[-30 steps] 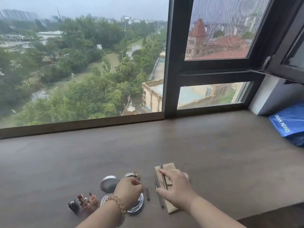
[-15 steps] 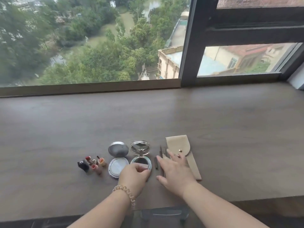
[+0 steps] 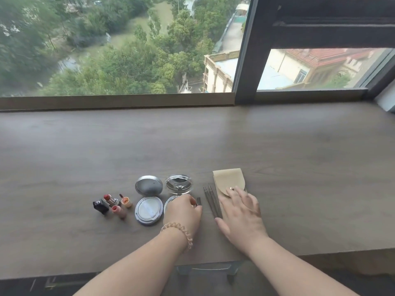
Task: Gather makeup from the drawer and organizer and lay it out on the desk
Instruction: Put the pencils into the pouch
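Makeup lies in a row on the brown desk [image 3: 213, 142]. At the left stand open lipsticks [image 3: 113, 202] and a black cap [image 3: 100, 206]. A silver cushion compact [image 3: 148, 200] sits open beside them. My left hand [image 3: 183, 211] rests on a clear mirror compact [image 3: 179, 185], its fingers curled over the base near a small dark cap [image 3: 198, 201]. Two thin brown pencils [image 3: 211, 200] lie to the right. My right hand [image 3: 241, 212] lies flat, fingers spread, on a beige snap pouch [image 3: 228, 180].
A wide window with a dark frame [image 3: 245, 50] runs along the back of the desk. The desk's front edge is near my forearms, with a clear chair back [image 3: 205, 272] below it. A white wall corner [image 3: 386, 99] is at the far right.
The camera has tilted down, so the desk fills more of the view. My right hand moved off the pencils onto the pouch. My left hand stays at the mirror compact.
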`<action>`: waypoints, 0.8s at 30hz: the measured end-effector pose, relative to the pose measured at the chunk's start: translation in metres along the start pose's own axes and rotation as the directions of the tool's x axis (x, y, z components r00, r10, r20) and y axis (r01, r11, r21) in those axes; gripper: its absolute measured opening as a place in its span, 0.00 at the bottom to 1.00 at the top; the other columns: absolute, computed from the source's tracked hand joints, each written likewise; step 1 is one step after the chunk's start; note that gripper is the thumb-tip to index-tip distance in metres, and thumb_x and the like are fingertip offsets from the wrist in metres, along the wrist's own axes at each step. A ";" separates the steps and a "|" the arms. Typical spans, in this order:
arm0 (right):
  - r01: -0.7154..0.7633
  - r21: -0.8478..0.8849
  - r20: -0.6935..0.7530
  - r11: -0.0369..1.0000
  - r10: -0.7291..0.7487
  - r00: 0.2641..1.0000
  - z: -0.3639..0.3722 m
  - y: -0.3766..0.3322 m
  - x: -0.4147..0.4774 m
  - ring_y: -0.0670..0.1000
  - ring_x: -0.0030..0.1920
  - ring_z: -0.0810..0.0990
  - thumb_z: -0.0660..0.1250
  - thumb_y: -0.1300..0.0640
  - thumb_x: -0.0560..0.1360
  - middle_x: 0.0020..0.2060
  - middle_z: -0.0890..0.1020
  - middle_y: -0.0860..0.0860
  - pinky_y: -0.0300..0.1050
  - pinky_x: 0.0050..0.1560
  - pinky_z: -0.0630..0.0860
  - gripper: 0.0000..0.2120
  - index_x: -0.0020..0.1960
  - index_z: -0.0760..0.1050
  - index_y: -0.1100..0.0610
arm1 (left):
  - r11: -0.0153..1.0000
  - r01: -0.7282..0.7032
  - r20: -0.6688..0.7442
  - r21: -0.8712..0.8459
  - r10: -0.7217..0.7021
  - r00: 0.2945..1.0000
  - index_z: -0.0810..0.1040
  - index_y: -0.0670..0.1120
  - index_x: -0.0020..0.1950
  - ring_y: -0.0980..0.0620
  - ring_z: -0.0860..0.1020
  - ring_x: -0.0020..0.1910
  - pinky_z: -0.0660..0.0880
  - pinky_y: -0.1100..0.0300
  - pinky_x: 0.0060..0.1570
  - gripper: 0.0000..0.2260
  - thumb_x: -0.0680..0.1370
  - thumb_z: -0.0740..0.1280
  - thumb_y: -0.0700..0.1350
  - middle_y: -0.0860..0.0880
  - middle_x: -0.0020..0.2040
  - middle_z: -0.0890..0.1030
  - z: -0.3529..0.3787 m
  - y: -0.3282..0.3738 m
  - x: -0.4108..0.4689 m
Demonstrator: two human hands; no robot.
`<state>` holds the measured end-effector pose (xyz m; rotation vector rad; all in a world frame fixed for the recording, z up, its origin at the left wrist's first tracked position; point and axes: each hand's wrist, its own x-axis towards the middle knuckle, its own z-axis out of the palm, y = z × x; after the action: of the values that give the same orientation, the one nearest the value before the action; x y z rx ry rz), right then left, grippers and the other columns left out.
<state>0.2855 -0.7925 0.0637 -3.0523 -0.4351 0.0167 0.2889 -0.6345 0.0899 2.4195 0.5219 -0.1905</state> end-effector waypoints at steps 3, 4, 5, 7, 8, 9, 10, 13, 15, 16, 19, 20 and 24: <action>-0.083 0.015 0.018 0.996 0.083 0.996 0.001 0.015 -0.010 0.54 0.63 0.70 0.75 0.41 0.58 0.58 0.79 0.51 0.53 0.61 0.58 0.28 0.55 0.77 0.50 | 1.000 0.009 -0.036 0.013 -0.008 0.999 0.77 0.51 0.55 0.49 0.78 0.54 0.72 0.59 0.50 0.11 0.73 0.66 0.51 0.50 0.52 0.81 0.004 0.005 0.001; -0.105 0.011 0.023 0.994 0.105 0.994 0.002 0.020 -0.012 0.55 0.63 0.73 0.75 0.41 0.58 0.58 0.80 0.51 0.53 0.61 0.58 0.28 0.55 0.77 0.50 | 1.000 0.008 -0.049 0.025 -0.007 0.999 0.76 0.51 0.55 0.49 0.78 0.54 0.73 0.58 0.51 0.11 0.74 0.66 0.51 0.50 0.51 0.81 0.005 0.008 0.000; -0.127 0.007 0.030 0.992 0.126 0.992 0.003 0.023 -0.014 0.56 0.62 0.75 0.75 0.41 0.58 0.58 0.80 0.51 0.53 0.61 0.58 0.28 0.56 0.77 0.50 | 0.999 0.006 -0.059 0.037 -0.004 0.998 0.76 0.51 0.55 0.48 0.78 0.54 0.72 0.58 0.51 0.11 0.74 0.66 0.52 0.51 0.51 0.82 0.005 0.010 0.000; -0.154 0.018 0.013 0.988 0.154 0.988 0.004 0.030 -0.017 0.57 0.61 0.77 0.75 0.42 0.58 0.58 0.80 0.52 0.52 0.61 0.58 0.28 0.56 0.77 0.50 | 0.999 0.000 -0.072 0.036 0.002 0.997 0.76 0.51 0.54 0.49 0.78 0.54 0.72 0.57 0.52 0.11 0.74 0.65 0.53 0.51 0.51 0.82 0.006 0.013 0.000; -0.160 0.028 -0.001 0.987 0.160 0.987 0.005 0.033 -0.018 0.57 0.60 0.77 0.74 0.42 0.59 0.58 0.80 0.52 0.52 0.61 0.58 0.28 0.57 0.77 0.51 | 1.000 -0.001 -0.075 0.024 0.003 0.997 0.76 0.51 0.54 0.49 0.78 0.54 0.72 0.57 0.52 0.11 0.74 0.65 0.53 0.52 0.51 0.82 0.006 0.014 0.000; -0.169 0.033 -0.004 0.985 0.169 0.986 0.005 0.035 -0.019 0.57 0.60 0.77 0.72 0.42 0.60 0.57 0.80 0.52 0.52 0.61 0.58 0.27 0.57 0.77 0.51 | 1.000 -0.001 -0.077 0.007 0.002 0.997 0.76 0.51 0.53 0.49 0.78 0.53 0.72 0.57 0.52 0.11 0.74 0.65 0.53 0.53 0.51 0.82 0.005 0.014 0.000; -0.178 0.033 0.001 0.983 0.178 0.984 0.004 0.038 -0.018 0.57 0.61 0.77 0.72 0.42 0.60 0.57 0.80 0.52 0.52 0.61 0.57 0.27 0.57 0.77 0.51 | 1.000 0.002 -0.079 -0.009 -0.003 0.997 0.76 0.51 0.53 0.50 0.78 0.53 0.73 0.57 0.52 0.10 0.74 0.65 0.53 0.54 0.51 0.82 0.004 0.014 0.000; -0.199 0.050 0.003 0.979 0.199 0.980 -0.001 0.043 -0.012 0.57 0.66 0.71 0.72 0.44 0.65 0.63 0.77 0.52 0.51 0.64 0.52 0.26 0.61 0.75 0.51 | 0.999 0.012 -0.095 -0.042 -0.015 0.995 0.76 0.50 0.53 0.50 0.78 0.51 0.73 0.58 0.49 0.09 0.74 0.64 0.51 0.55 0.48 0.82 0.000 0.011 0.001; -0.190 0.080 -0.023 0.979 0.192 0.981 -0.004 0.048 -0.005 0.55 0.72 0.62 0.67 0.45 0.71 0.70 0.70 0.51 0.50 0.67 0.46 0.26 0.67 0.70 0.50 | 0.999 0.010 -0.108 -0.051 -0.016 0.994 0.76 0.50 0.52 0.50 0.78 0.48 0.73 0.58 0.48 0.08 0.74 0.63 0.49 0.55 0.45 0.80 -0.003 0.009 0.001; -0.177 0.099 -0.035 0.979 0.181 0.983 -0.005 0.050 -0.001 0.54 0.74 0.58 0.65 0.45 0.72 0.72 0.67 0.50 0.50 0.68 0.44 0.26 0.69 0.68 0.50 | 0.999 0.008 -0.114 -0.053 -0.014 0.993 0.76 0.51 0.51 0.51 0.77 0.46 0.72 0.58 0.48 0.08 0.74 0.63 0.49 0.55 0.43 0.79 -0.003 0.008 0.001; -0.142 0.129 -0.044 0.981 0.148 0.988 -0.009 0.053 0.016 0.52 0.75 0.53 0.64 0.44 0.74 0.74 0.63 0.48 0.49 0.68 0.43 0.28 0.71 0.64 0.49 | 0.998 0.016 -0.119 -0.064 -0.023 0.993 0.77 0.51 0.50 0.52 0.74 0.43 0.71 0.58 0.45 0.07 0.74 0.64 0.48 0.56 0.41 0.78 -0.002 0.008 -0.003; -0.127 0.123 -0.028 0.984 0.132 0.991 -0.010 0.053 0.022 0.52 0.75 0.52 0.63 0.43 0.74 0.74 0.62 0.48 0.49 0.68 0.42 0.29 0.72 0.62 0.48 | 0.997 0.015 -0.120 -0.073 -0.024 0.993 0.77 0.51 0.50 0.51 0.75 0.43 0.72 0.58 0.46 0.06 0.74 0.64 0.47 0.55 0.41 0.78 -0.001 0.009 -0.005; -0.055 0.101 0.043 0.993 0.051 0.998 -0.011 0.054 0.043 0.51 0.74 0.54 0.63 0.40 0.73 0.70 0.67 0.46 0.51 0.69 0.43 0.28 0.70 0.62 0.46 | 0.994 0.003 -0.123 -0.113 -0.017 0.992 0.77 0.50 0.47 0.51 0.77 0.43 0.73 0.58 0.45 0.05 0.73 0.65 0.46 0.55 0.40 0.80 0.002 0.012 -0.013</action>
<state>0.3424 -0.8332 0.0708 -2.9665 -0.3447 0.1003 0.2818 -0.6479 0.0987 2.3284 0.5850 -0.0146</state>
